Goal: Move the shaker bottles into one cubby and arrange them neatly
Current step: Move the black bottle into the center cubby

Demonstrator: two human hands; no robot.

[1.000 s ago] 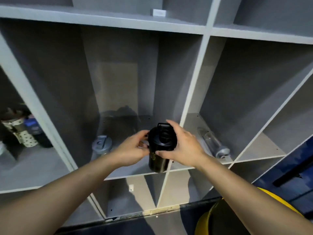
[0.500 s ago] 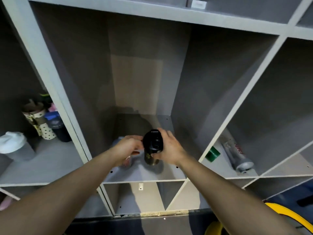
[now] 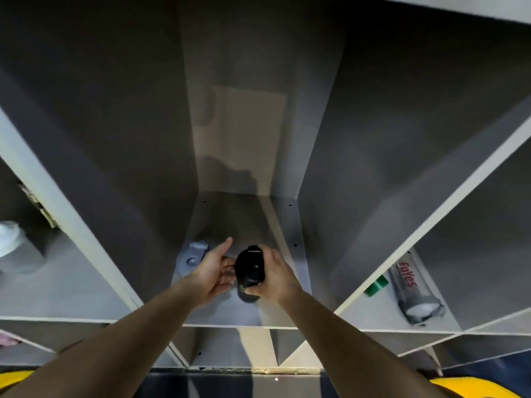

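A black shaker bottle [image 3: 249, 270] with a black flip lid stands upright on the floor of the middle cubby [image 3: 258, 314]. My right hand [image 3: 274, 278] is wrapped around its right side. My left hand [image 3: 214, 272] is at its left, fingers spread and pointing inward, touching or nearly touching the bottle. Just left of that hand stands a grey-lidded shaker bottle [image 3: 192, 258], partly hidden by my fingers. In the right cubby a clear shaker bottle with red lettering [image 3: 412, 288] lies on its side. A white-lidded shaker [image 3: 11, 245] sits in the left cubby.
Grey dividers [image 3: 66, 222] wall the middle cubby on both sides. A small green object [image 3: 376, 285] lies beside the clear bottle. Patterned cups [image 3: 34, 202] peek out in the left cubby. Smaller cubbies run below, and something yellow [image 3: 471, 389] shows at the bottom corners.
The black bottle has gone from in front of the shelf into the middle cubby and now rests on its floor. My left hand has opened beside it; my view has moved closer.
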